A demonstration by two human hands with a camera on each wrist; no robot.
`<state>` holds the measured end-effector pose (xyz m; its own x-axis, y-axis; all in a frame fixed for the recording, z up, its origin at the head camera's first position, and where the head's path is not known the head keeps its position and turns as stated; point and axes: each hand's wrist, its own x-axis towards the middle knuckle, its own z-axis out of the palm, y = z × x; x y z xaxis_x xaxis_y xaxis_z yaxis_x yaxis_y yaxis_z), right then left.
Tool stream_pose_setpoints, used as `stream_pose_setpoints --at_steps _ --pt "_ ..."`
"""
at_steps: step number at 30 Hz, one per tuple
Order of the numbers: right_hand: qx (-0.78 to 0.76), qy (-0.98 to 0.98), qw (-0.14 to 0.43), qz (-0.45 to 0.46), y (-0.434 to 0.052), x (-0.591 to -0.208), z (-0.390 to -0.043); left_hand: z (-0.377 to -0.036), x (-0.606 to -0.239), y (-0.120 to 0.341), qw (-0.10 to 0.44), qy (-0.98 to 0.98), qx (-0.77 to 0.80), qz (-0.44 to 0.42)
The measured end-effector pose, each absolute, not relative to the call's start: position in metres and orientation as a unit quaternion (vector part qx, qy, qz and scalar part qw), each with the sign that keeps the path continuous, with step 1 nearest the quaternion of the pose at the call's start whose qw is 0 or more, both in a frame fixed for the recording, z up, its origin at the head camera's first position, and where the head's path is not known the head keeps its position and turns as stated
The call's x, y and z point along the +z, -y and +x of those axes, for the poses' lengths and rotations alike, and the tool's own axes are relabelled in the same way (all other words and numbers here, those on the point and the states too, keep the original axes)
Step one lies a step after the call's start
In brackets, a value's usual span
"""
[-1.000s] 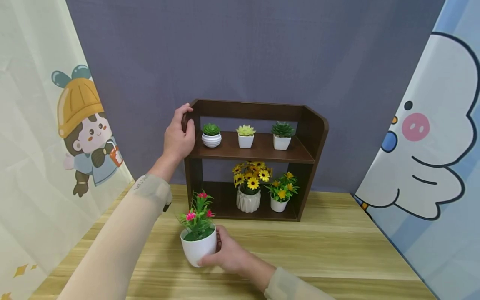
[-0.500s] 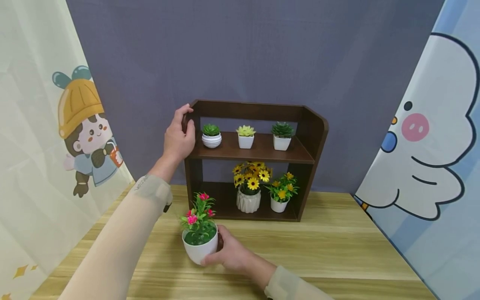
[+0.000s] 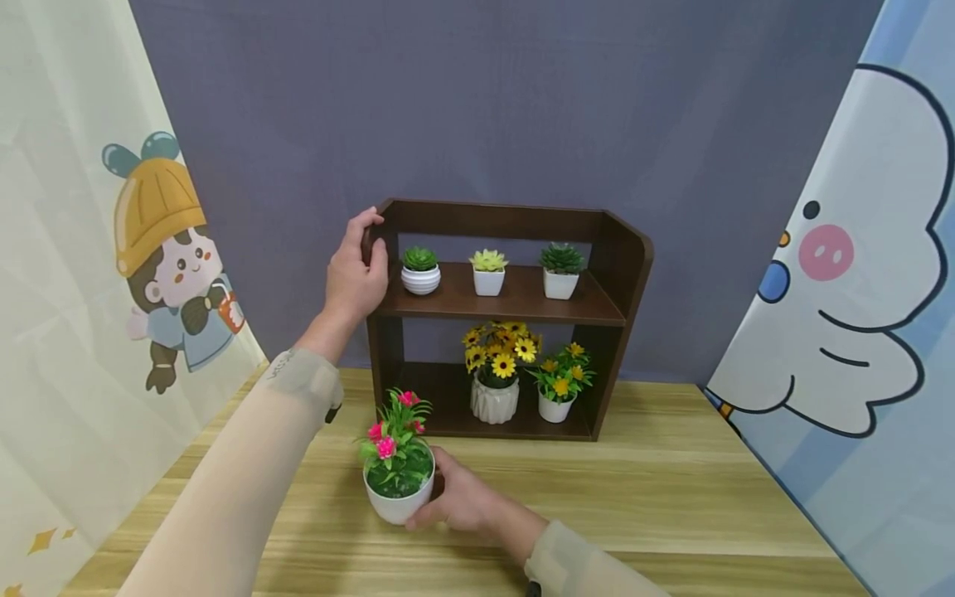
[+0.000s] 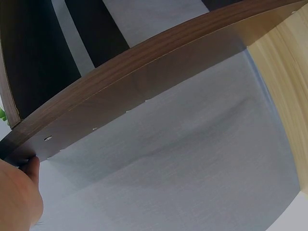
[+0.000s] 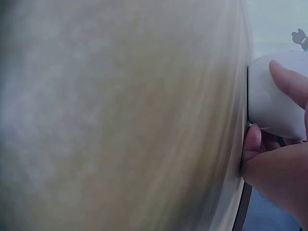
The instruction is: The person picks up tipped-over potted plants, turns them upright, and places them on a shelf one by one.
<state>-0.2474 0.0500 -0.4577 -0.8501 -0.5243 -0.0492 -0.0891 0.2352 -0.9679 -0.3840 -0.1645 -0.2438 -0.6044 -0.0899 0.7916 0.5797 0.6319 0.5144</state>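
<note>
A white pot of pink flowers (image 3: 399, 468) sits low over the wooden table (image 3: 671, 506), in front of a dark brown two-tier shelf (image 3: 630, 257). My right hand (image 3: 455, 497) grips the pot from its right side, fingers curled round the white wall (image 5: 274, 96). My left hand (image 3: 354, 269) holds the shelf's upper left side panel (image 4: 120, 110), thumb on the front edge. The top tier carries three small succulents in white pots (image 3: 488, 272). On the bottom tier stand two pots of yellow flowers (image 3: 498, 369); its left part is unoccupied.
A grey backdrop (image 3: 485, 99) hangs behind the shelf. Cartoon-printed curtains (image 3: 89, 249) close in the left and right sides. The table extends to the right of the shelf and toward me.
My right hand has tipped the pink-flower pot toward me, so more of its top shows, and shifted it slightly. The left hand has stayed on the shelf.
</note>
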Motion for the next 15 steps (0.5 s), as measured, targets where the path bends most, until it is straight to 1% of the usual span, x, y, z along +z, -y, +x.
stream_pose_setpoints --at_steps 7,15 --pt "-0.579 -0.77 0.187 -0.192 -0.0495 -0.4575 -0.2491 -0.383 -0.2429 0.1637 0.418 0.801 -0.4 -0.152" --pt "-0.58 -0.767 0.183 -0.202 -0.052 -0.4599 -0.2479 -0.3818 -0.2419 0.1636 0.417 0.8 -0.403 -0.15"
